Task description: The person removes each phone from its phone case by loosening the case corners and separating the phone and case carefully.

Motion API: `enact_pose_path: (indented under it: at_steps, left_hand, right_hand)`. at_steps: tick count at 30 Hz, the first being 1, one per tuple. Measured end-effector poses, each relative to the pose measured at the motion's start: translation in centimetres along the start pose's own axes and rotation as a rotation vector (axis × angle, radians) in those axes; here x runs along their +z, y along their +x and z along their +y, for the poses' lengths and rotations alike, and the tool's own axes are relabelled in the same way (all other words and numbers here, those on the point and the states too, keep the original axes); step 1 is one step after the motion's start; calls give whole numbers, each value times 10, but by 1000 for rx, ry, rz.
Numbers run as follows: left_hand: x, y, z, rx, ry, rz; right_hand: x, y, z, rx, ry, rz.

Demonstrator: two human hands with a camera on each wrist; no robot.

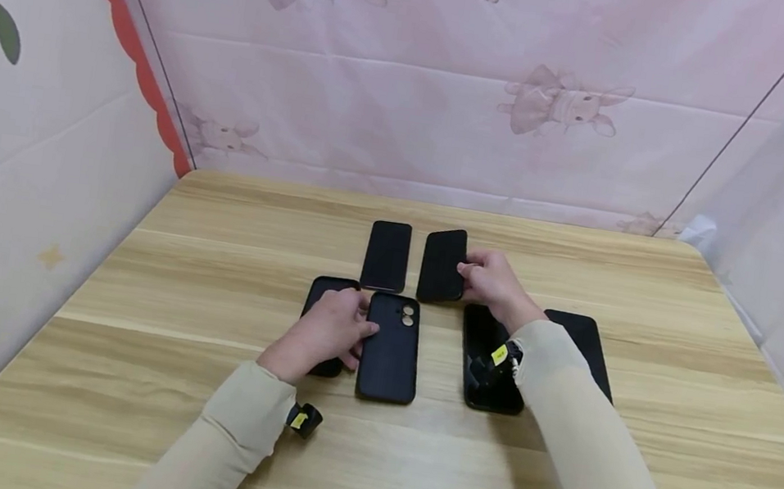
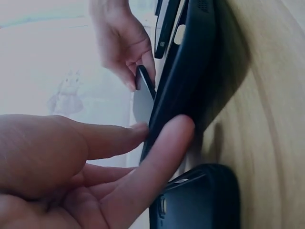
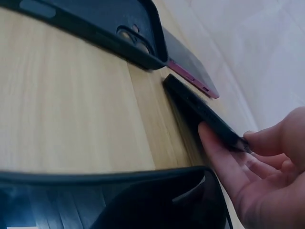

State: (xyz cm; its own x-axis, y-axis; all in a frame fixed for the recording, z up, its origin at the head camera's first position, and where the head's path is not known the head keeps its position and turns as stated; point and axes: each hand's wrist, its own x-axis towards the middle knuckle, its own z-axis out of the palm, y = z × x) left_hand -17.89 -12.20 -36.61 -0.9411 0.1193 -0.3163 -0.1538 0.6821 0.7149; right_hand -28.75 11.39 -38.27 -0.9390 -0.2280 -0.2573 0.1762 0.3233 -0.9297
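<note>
My left hand (image 1: 329,325) pinches the left edge of a black phone case (image 1: 387,360) between thumb and finger. The case has round camera openings at its upper right, and its gripped edge is tilted up from the table in the left wrist view. Another black case (image 1: 322,291) lies under my left hand, partly hidden by it. At the back, my right hand (image 1: 494,283) holds a dark phone (image 1: 443,264) by its right edge. That phone leans, with the held side raised off the table, as the right wrist view (image 3: 205,112) also has it.
A second dark phone (image 1: 386,256) lies flat at the back, left of the held one. Beneath my right forearm are a glossy black phone-shaped item (image 1: 479,339) and another dark one (image 1: 583,344), both partly covered. The wooden table (image 1: 212,254) meets fabric walls behind and beside.
</note>
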Motion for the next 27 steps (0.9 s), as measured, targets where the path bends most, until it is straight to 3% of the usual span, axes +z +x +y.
enact_pose_path:
  at_steps: [15, 21, 27]
  left_hand:
    - [-2, -10, 14, -1, 172, 44]
    - [1, -11, 19, 95, 313, 179]
    - [10, -10, 27, 173, 276, 280]
  right_hand:
    - [-9, -14, -6, -4, -42, 47]
    - [-16, -34, -6, -90, -197, 119]
    - [-20, -61, -2, -166, -320, 179]
